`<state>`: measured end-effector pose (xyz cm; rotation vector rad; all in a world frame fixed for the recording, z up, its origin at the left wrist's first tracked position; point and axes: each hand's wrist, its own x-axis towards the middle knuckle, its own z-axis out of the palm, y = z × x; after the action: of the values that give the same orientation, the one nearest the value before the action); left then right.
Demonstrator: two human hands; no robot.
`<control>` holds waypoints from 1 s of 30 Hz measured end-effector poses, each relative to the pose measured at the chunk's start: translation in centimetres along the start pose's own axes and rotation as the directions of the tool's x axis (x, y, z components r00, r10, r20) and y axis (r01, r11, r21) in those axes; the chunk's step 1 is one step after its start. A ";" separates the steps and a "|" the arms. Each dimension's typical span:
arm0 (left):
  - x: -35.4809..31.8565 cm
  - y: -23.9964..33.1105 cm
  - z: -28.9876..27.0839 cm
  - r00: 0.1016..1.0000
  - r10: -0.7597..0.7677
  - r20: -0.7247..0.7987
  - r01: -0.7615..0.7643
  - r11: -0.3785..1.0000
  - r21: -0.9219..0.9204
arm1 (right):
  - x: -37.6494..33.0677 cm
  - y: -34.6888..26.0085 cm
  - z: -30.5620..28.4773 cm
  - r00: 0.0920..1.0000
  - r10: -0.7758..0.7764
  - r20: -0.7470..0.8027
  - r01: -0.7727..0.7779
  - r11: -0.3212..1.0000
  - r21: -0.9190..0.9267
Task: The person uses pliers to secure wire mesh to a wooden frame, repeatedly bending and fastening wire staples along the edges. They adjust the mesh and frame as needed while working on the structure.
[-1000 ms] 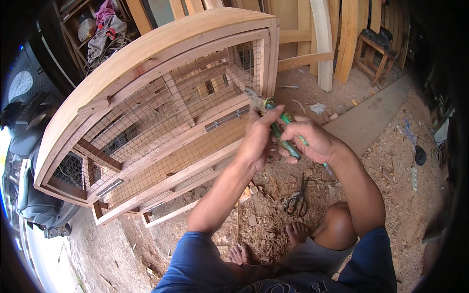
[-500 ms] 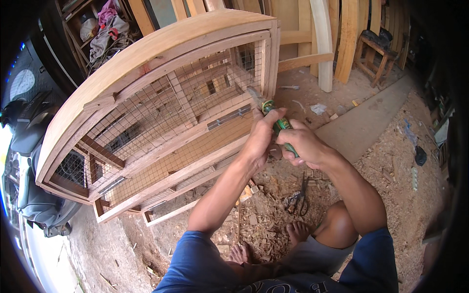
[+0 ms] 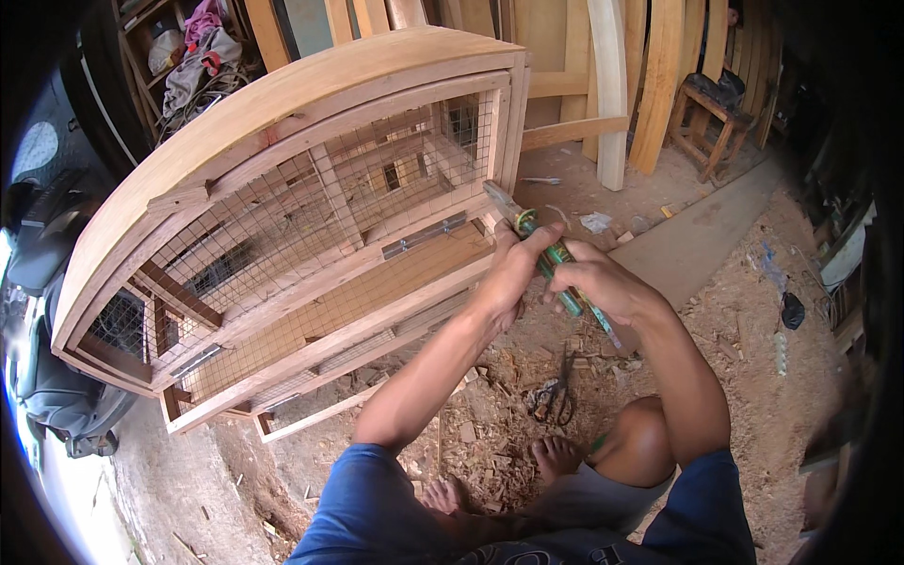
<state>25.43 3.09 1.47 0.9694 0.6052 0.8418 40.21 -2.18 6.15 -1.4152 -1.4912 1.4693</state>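
A wooden cage [image 3: 311, 217] with wire mesh panels and a curved top lies tilted on the dirt floor. Both my hands hold a pair of green-handled pliers [image 3: 541, 250] at the cage's right front corner. My left hand [image 3: 513, 273] grips near the metal jaws, which touch the corner post. My right hand [image 3: 603, 282] wraps the handles just behind it. My bare feet [image 3: 556, 457] rest on wood shavings below.
Scissors [image 3: 554, 395] lie on the shavings near my knee. Planks [image 3: 650, 85] lean against the back wall beside a small wooden stool [image 3: 711, 118]. A dark bag [image 3: 66, 405] sits left of the cage. A flat board [image 3: 697, 240] lies at right.
Both hands and the pliers have shifted slightly up and left, bringing the jaws closer against the cage's corner post. The cage has not moved.
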 end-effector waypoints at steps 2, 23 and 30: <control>0.3 0.0 0.0 1.000 0.007 0.005 -0.007 1.000 -0.007 | 0.5 0.0 -0.5 0.999 0.022 0.028 -0.020 0.996 -0.082; 1.1 -0.1 -1.5 0.997 0.020 0.077 -0.020 1.000 0.000 | -0.1 -1.8 1.3 0.979 -0.117 -0.165 -0.010 0.787 -0.616; 0.9 -0.1 -1.1 0.997 0.067 0.031 -0.067 0.997 -0.026 | -0.4 -2.1 1.9 0.969 -0.125 -0.214 -0.044 0.763 -0.644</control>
<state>25.11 4.29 0.80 0.9834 0.5359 0.8896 37.95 -2.74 7.84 -1.8555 -1.9454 0.7083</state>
